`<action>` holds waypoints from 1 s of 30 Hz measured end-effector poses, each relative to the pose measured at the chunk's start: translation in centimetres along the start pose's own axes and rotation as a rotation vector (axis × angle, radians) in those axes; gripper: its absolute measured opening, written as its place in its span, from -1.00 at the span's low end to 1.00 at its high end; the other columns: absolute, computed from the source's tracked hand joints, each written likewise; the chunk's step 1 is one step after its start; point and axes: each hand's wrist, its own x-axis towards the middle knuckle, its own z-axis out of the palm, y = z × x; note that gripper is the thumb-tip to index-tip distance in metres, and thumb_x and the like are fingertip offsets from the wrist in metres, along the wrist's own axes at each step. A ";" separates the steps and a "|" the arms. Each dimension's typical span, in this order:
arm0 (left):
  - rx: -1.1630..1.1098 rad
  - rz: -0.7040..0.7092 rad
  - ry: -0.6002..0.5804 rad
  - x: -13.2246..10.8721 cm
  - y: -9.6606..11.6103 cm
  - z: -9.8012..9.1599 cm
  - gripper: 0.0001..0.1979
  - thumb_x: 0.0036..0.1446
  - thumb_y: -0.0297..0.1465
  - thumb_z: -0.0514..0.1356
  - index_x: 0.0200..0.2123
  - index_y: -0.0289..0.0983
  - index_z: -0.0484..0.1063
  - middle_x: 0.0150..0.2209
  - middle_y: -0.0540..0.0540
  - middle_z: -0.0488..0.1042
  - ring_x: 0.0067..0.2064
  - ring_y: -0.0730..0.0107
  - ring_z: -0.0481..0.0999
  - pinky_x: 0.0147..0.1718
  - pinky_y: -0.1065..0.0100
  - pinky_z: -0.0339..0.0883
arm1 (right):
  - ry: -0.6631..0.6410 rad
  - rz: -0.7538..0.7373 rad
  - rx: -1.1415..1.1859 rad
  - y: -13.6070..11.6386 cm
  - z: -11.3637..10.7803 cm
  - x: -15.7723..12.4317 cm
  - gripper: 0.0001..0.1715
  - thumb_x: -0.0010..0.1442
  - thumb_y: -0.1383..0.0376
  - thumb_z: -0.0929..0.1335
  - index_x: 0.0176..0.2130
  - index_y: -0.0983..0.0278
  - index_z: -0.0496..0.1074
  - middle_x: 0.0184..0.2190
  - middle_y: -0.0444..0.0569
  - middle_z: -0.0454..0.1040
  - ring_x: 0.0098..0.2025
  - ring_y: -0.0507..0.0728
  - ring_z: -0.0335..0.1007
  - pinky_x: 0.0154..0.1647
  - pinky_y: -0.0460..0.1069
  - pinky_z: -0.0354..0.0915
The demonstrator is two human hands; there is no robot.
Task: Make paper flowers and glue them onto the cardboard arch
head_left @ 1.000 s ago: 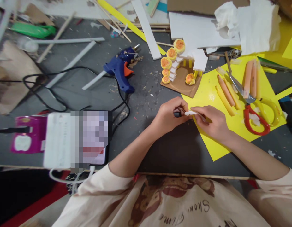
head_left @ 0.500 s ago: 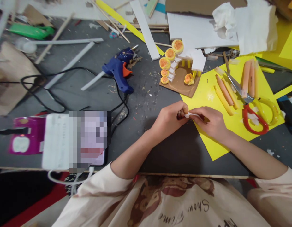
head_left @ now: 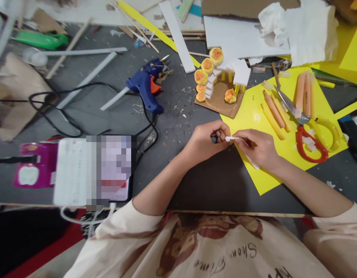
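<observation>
My left hand (head_left: 205,141) and my right hand (head_left: 258,150) meet over the edge of a yellow paper sheet (head_left: 262,112) on the dark table. Both pinch a small white strip (head_left: 232,138) between their fingertips. A second white bit shows under my right palm. Just beyond my hands stands a small cardboard model (head_left: 220,83) with white stairs and orange-yellow rosettes.
A blue glue gun (head_left: 146,83) with its black cord lies left of the model. Red-handled scissors (head_left: 307,139) and several orange and yellow sticks (head_left: 275,110) rest on the yellow sheet. White foam boards (head_left: 239,36), tissue, wooden strips and a phone on a pink box (head_left: 80,170) crowd the table.
My hands stayed together on the white strip, with small finger shifts; a white bit now shows below my right palm.
</observation>
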 end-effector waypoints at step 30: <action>0.467 0.313 0.147 -0.7 -0.4 0.8 -0.74 0.07 -0.59 0.21 -0.42 -0.22 0.14 -0.48 0.14 0.25 -0.48 0.60 0.25 -0.46 0.57 0.13 | -0.070 -0.009 -0.030 0.0 0.2 0.1 -0.85 0.30 0.36 0.31 -0.24 0.27 0.51 -0.42 -0.10 0.61 -0.48 0.01 0.45 -0.45 -0.11 0.28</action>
